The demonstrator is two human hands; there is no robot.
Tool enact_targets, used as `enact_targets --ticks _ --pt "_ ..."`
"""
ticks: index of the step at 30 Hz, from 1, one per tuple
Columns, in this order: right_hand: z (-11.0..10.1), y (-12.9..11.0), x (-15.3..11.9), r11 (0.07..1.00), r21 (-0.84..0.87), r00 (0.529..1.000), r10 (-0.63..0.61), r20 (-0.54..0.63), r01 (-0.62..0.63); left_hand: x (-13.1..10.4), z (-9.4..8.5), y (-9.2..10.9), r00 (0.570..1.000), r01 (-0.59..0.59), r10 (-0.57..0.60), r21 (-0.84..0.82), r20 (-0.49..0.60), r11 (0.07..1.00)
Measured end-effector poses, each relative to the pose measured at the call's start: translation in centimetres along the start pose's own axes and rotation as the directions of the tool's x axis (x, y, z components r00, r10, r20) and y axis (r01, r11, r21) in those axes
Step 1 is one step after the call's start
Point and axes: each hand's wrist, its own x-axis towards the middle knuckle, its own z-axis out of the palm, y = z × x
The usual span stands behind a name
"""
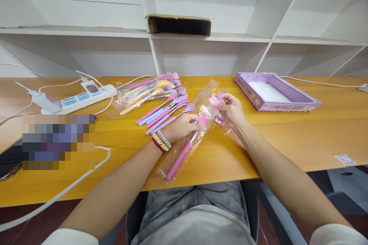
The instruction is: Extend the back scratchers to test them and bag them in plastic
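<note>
A pink back scratcher (181, 157) with a hand-shaped head lies slanted inside a clear plastic bag (169, 166) in front of me. My left hand (188, 125) is closed on the bagged back scratcher just below its head. Between the thumb and fingers of my right hand (230, 110) is a small pink printed card (216, 100), held over the top of the bag. More pink cards (220, 119) lie partly hidden under that hand. Several loose back scratchers (162, 113) in pink, blue and purple rest left of my left hand. Behind them are several bagged back scratchers (143, 92).
At the right stands a purple open box (290, 106). A white power strip (80, 99) with plugs and cables sits at the left, behind a blurred-out item (57, 141). A cable (86, 174) crosses the front left edge. On the shelf is a cardboard box (179, 17).
</note>
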Motion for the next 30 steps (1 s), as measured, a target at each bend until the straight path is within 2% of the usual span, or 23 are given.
enact_targets --ticks 7,17,23,27,30 --pt "-0.01 -0.32 -0.16 0.994 -0.007 0.994 0.111 0.019 -0.111 0.01 0.04 0.22 0.999 0.029 -0.029 0.009 0.019 1.0" --pt "-0.21 0.03 0.2 0.991 -0.108 0.996 0.083 0.021 -0.08 0.01 0.16 0.4 0.999 -0.009 0.008 0.024 0.047 1.0" --pt "-0.1 0.25 0.0 0.969 -0.225 0.99 0.122 0.065 -0.105 0.01 0.21 0.5 0.997 -0.063 0.059 0.08 0.056 0.995" --pt "-0.02 0.37 0.11 0.973 -0.201 0.993 0.117 0.025 -0.11 -0.04 0.26 0.46 0.995 -0.079 0.075 0.053 0.067 0.995" --pt "-0.28 0.41 0.23 0.964 -0.243 0.993 0.115 0.02 -0.107 -0.05 0.29 0.41 0.995 -0.081 0.077 0.056 0.064 0.995"
